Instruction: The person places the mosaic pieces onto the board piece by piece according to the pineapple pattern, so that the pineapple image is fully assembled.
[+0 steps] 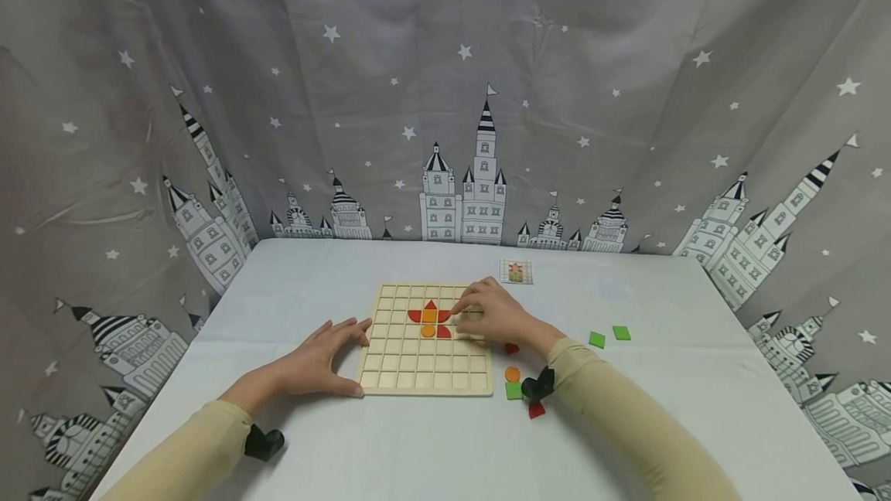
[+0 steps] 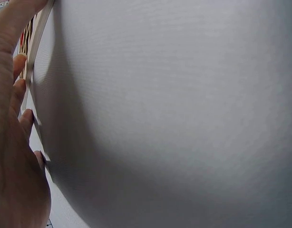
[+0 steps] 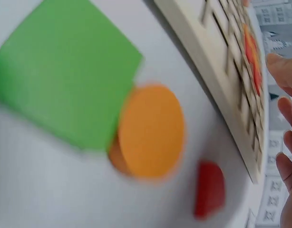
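A wooden grid board (image 1: pixel 425 385) lies on the table with coloured pieces in its middle cells: a red triangle (image 1: pixel 431 305), orange squares (image 1: pixel 430 316), red rounded pieces (image 1: pixel 414 316) and an orange circle (image 1: pixel 428 331). My left hand (image 1: pixel 313 362) rests by the board's left edge, its fingers spread and its thumb at the near corner. Over the board's right side is my right hand (image 1: pixel 497 314), fingers loosely bent, fingertips close to the red piece (image 1: pixel 444 316) right of the orange squares. No piece shows between its fingers (image 3: pixel 284 71) in the right wrist view.
Right of the board lie a red piece (image 1: pixel 512 348), an orange disc (image 1: pixel 512 374), a green square (image 1: pixel 513 390) and another red piece (image 1: pixel 536 410). Farther right are two green pieces (image 1: pixel 597 339). A small pattern card (image 1: pixel 516 271) lies behind the board, before a grey castle-print curtain (image 1: pixel 390 60).
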`<move>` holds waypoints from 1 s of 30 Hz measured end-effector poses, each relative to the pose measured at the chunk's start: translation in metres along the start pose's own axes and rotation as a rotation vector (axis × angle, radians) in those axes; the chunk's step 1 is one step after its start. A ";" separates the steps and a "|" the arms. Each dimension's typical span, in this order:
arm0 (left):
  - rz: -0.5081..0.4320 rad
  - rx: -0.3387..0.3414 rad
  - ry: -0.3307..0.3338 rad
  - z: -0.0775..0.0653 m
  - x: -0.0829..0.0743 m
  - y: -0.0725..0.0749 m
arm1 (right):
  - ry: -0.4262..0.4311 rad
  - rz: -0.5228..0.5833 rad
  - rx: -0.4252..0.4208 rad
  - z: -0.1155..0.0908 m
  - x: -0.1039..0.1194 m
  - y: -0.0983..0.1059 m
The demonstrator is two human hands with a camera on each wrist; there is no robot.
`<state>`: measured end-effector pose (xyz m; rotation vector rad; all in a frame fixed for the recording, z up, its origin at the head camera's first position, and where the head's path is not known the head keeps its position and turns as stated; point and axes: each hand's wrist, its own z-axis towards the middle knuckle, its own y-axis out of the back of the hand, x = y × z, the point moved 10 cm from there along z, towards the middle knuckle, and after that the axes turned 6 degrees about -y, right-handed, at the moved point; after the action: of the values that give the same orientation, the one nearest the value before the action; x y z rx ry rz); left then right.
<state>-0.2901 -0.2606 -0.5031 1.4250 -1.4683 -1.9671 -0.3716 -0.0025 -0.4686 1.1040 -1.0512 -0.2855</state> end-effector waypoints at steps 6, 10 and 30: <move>-0.001 0.006 0.006 0.000 -0.001 -0.001 | -0.079 0.044 -0.040 -0.017 -0.016 0.033; -0.001 0.007 0.006 0.001 -0.001 -0.001 | -0.119 0.028 -0.052 -0.031 -0.033 0.047; 0.008 -0.017 -0.028 0.000 -0.004 0.001 | -0.226 -0.063 -0.044 -0.098 -0.097 0.056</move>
<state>-0.2889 -0.2578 -0.4997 1.3877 -1.4633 -1.9980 -0.3583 0.1451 -0.4805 1.0838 -1.2057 -0.4902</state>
